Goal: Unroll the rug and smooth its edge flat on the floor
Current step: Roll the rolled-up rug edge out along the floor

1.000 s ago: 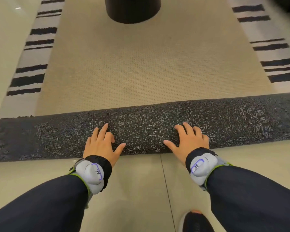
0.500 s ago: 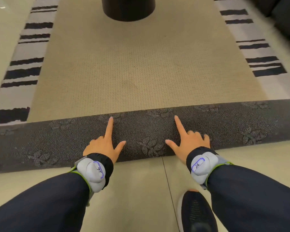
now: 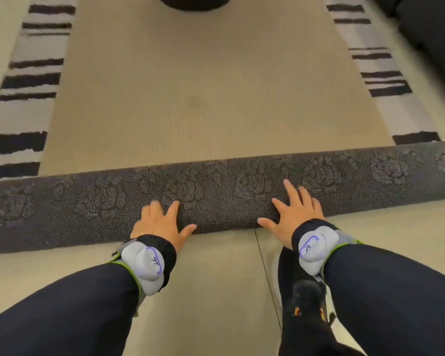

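- Mostly, the beige woven rug with black-and-white striped side borders (image 3: 216, 98) already lies flat on the pale tiled floor (image 3: 216, 291), stretching away from the person.
- What remains is the dark roll of dotted, flower-patterned backing (image 3: 88, 209), lying across the rug's near end from the left edge of the view to the right.
- The left hand (image 3: 159, 224) rests on the roll's near side, fingers spread, gripping nothing.
- The right hand (image 3: 293, 214) is likewise splayed flat on the roll, thumb low near the floor.
- A black shoe (image 3: 303, 291) stands on the floor just behind the right wrist.
- By my judgement the last turns need rolling out, then the near edge smoothing.
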Action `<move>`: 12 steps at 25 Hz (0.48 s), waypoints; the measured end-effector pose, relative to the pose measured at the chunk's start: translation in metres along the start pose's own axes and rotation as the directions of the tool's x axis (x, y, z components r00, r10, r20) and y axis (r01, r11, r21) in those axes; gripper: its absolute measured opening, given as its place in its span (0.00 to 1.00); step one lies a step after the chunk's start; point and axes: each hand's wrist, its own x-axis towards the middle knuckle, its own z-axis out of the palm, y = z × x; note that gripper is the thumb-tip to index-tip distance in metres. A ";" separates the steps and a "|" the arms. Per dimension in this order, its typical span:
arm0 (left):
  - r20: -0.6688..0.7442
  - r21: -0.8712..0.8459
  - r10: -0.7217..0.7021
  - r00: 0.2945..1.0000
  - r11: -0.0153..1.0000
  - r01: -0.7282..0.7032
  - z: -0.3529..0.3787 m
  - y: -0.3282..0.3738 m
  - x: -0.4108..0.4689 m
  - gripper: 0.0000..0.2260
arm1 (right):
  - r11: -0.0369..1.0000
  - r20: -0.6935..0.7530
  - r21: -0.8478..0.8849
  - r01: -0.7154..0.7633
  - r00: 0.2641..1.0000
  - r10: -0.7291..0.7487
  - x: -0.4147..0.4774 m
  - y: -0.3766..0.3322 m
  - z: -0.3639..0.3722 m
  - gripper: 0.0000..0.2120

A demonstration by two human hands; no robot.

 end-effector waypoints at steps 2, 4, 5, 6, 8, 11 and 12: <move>-0.091 0.083 0.106 0.990 0.992 -0.099 0.005 -0.011 -0.014 0.29 | 1.000 0.040 0.004 0.010 0.999 -0.010 -0.012 0.003 0.003 0.32; -0.082 0.131 0.184 0.979 0.976 -0.173 0.005 -0.019 -0.017 0.25 | 1.000 0.066 0.024 0.009 0.998 -0.010 -0.020 0.003 0.005 0.30; -0.059 0.115 0.185 0.981 0.977 -0.177 0.005 -0.021 -0.019 0.23 | 1.000 0.081 0.029 0.002 0.997 -0.005 -0.024 0.002 0.006 0.29; -0.032 0.083 0.170 0.985 0.982 -0.167 0.006 -0.024 -0.022 0.21 | 0.999 0.091 0.041 -0.005 0.996 0.001 -0.029 0.000 0.010 0.29; 0.045 0.010 0.147 0.988 0.989 -0.148 0.009 -0.024 -0.025 0.18 | 0.997 0.086 0.070 -0.032 0.996 0.026 -0.033 -0.001 0.020 0.29; 0.085 -0.027 0.149 0.985 0.989 -0.147 0.021 -0.025 -0.035 0.18 | 0.997 0.008 0.070 -0.015 1.000 0.015 -0.045 0.000 0.042 0.32; 0.092 -0.026 0.153 0.984 0.988 -0.151 0.023 -0.025 -0.039 0.19 | 0.995 -0.018 0.098 -0.006 1.000 0.008 -0.048 -0.001 0.048 0.32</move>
